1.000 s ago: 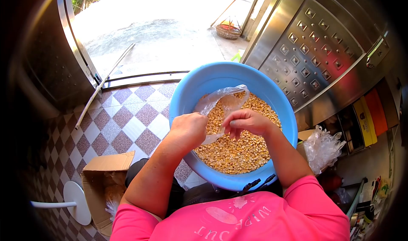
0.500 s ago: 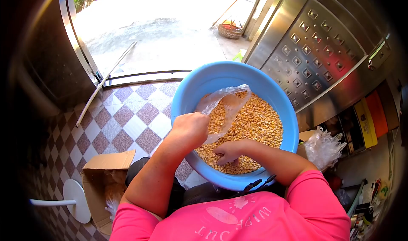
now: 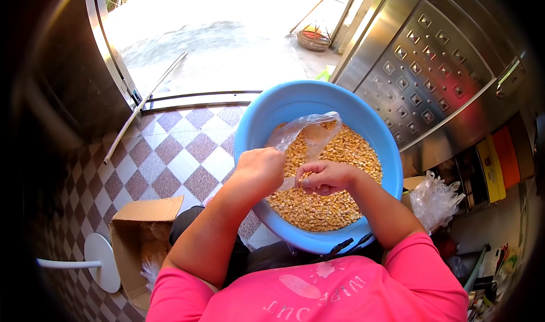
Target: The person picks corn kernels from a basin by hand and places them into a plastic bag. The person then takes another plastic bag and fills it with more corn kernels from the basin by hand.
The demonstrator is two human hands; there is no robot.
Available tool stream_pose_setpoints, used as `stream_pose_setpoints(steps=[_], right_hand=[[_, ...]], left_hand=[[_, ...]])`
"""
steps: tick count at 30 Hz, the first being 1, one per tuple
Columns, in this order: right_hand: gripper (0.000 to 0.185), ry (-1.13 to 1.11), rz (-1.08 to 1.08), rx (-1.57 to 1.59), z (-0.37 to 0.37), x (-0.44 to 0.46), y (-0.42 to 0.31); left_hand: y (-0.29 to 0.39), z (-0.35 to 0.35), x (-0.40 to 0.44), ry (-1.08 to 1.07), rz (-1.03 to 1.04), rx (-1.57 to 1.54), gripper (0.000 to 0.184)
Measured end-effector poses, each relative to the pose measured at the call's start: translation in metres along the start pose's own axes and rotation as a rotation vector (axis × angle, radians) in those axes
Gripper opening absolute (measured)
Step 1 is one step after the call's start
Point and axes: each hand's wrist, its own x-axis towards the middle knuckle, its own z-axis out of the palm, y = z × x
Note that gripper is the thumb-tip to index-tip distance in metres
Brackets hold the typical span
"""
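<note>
A large blue basin (image 3: pixel 254 120) holds a thick layer of yellow corn kernels (image 3: pixel 323 215). Over the kernels hangs a clear plastic bag (image 3: pixel 296 128), its mouth spread wide. My left hand (image 3: pixel 261 171) is closed around the bag's left side, above the basin's left rim. My right hand (image 3: pixel 325 177) is just above the corn, fingers curled and pinched at the bag's near edge, close to my left hand. Whether any kernels are inside those fingers is hidden.
To the left is an open cardboard box (image 3: pixel 128 240) with plastic bags inside, beside a white round stand (image 3: pixel 103 262). A bundle of clear bags (image 3: pixel 436 200) sits at right. A pole (image 3: pixel 122 142) leans across the doorway, near a metal door (image 3: pixel 420 75).
My right hand has risen out of the kernels and moved up to the bag's near edge beside my left hand. My left hand keeps its hold on the bag.
</note>
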Motion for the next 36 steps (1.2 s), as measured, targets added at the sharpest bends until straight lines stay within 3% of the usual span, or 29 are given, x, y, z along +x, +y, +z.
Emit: stream_pose_setpoints(steps=[2, 4, 6, 8, 12, 14, 18, 20, 21, 23, 26, 28, 30, 36], right_hand=[[0.018, 0.007, -0.039, 0.069, -0.002, -0.001, -0.005], [0.022, 0.341, -0.231, 0.25, 0.005, 0.001, -0.013], [0.031, 0.272, -0.296, 0.275, -0.009, 0.006, -0.008], [0.039, 0.391, -0.523, 0.428, 0.003, 0.01, -0.014], [0.045, 0.312, -0.572, 0.242, -0.002, 0.007, -0.012], [0.04, 0.515, -0.567, -0.03, 0.01, 0.003, -0.017], [0.029, 0.326, -0.361, -0.25, -0.016, -0.023, -0.019], [0.021, 0.361, -0.06, -0.439, -0.019, -0.032, -0.016], [0.021, 0.34, -0.056, -0.445, -0.018, -0.029, -0.01], [0.021, 0.544, 0.266, -0.97, -0.018, -0.021, 0.002], [0.023, 0.429, 0.406, -0.984, -0.012, -0.004, 0.011], [0.023, 0.385, 0.373, -0.898, 0.005, 0.007, 0.019], [0.027, 0.066, 0.357, -0.862, 0.013, 0.02, 0.03], [0.032, -0.098, 0.384, -0.795, 0.033, 0.025, 0.026]], left_hand=[[0.002, 0.0, 0.0, -0.016, -0.018, 0.001, 0.019], [0.002, 0.001, 0.0, -0.03, -0.004, -0.014, 0.019], [0.004, -0.002, 0.001, -0.064, -0.015, -0.017, 0.019], [0.006, -0.007, -0.001, -0.094, -0.043, -0.031, 0.019], [0.01, -0.007, -0.006, -0.094, 0.041, -0.078, 0.017], [0.01, -0.004, -0.007, -0.078, 0.06, -0.096, 0.016], [0.012, -0.01, -0.01, -0.079, 0.09, -0.099, 0.016], [0.011, -0.008, -0.007, -0.112, 0.082, -0.076, 0.016], [0.011, -0.006, -0.006, -0.097, 0.104, -0.079, 0.016], [0.01, -0.003, -0.005, -0.071, 0.14, -0.082, 0.016], [0.011, -0.002, -0.007, -0.057, 0.145, -0.11, 0.016], [0.012, -0.004, -0.008, -0.064, 0.15, -0.095, 0.016], [0.012, -0.002, -0.007, -0.079, 0.157, -0.079, 0.016], [0.014, -0.002, -0.003, -0.141, 0.129, -0.053, 0.021]])
